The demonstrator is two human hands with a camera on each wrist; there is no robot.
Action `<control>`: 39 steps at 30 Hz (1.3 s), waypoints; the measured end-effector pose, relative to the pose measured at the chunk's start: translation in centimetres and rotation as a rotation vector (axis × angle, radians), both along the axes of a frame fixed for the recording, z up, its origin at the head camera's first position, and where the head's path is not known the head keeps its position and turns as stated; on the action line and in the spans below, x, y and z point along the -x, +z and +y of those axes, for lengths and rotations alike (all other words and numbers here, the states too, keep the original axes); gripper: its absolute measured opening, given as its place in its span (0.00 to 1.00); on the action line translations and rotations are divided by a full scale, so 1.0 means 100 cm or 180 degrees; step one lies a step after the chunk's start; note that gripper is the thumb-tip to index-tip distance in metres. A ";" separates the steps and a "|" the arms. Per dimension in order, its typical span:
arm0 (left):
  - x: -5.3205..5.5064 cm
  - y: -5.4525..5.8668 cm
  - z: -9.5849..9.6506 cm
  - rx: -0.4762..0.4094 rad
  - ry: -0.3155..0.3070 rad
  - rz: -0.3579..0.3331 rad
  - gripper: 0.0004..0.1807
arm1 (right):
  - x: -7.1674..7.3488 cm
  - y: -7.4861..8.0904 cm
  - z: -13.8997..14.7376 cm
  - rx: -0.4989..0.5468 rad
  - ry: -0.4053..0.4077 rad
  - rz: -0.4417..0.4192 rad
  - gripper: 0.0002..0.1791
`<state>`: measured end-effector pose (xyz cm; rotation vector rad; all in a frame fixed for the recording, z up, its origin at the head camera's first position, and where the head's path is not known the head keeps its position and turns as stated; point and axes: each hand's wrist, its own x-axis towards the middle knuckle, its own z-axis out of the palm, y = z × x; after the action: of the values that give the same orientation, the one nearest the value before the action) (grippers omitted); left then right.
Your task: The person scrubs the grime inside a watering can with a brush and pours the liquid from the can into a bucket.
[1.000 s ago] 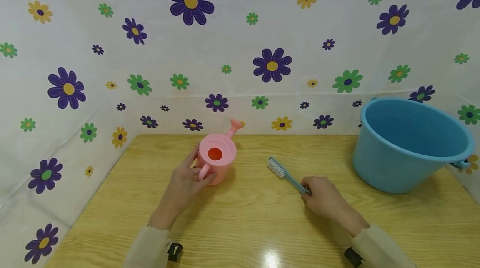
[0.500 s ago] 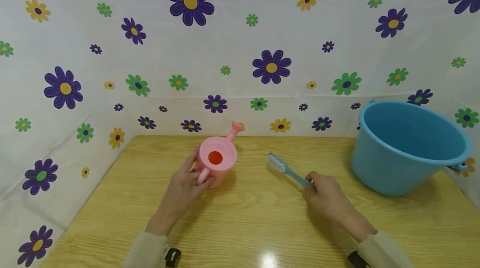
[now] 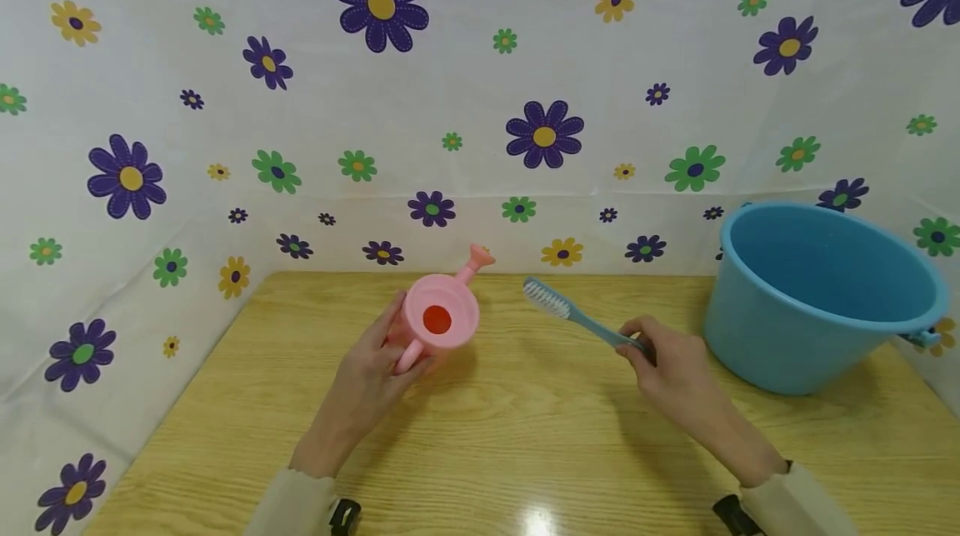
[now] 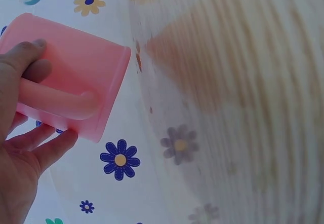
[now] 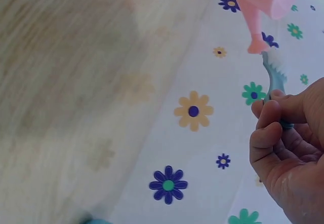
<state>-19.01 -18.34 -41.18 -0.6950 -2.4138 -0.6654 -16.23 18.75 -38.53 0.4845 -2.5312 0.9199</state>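
Observation:
A pink toy watering can [image 3: 441, 303] with a red-orange opening in its top is in my left hand [image 3: 365, 382]. My thumb lies over the handle side and the fingers spread along the body, as the left wrist view shows. Its spout [image 3: 474, 259] points to the back right. My right hand [image 3: 678, 369] pinches the handle end of a blue brush [image 3: 592, 326], shaped like a large toothbrush. The brush is raised above the table, its white bristles [image 3: 547, 298] at the far left end. In the right wrist view the brush head overlaps the spout's tip [image 5: 257, 45].
A large blue bucket [image 3: 780, 336] stands at the right of the wooden table [image 3: 480, 453]. Behind and on both sides rises a white flowered cloth [image 3: 465, 86], meeting the table's back edge just beyond the can.
My right hand has lifted the brush off the table, and the brush head has come up, slightly leftward. The watering can has shifted slightly right in my left hand.

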 end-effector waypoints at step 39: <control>-0.006 0.007 0.020 0.0577 -0.0200 0.0243 0.12 | -0.009 0.037 -0.023 -0.0456 0.0717 0.1419 0.18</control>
<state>-18.40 -16.36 -40.44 -0.8570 -2.4097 -0.4392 -15.28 16.44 -34.85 0.9226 -2.1690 0.6185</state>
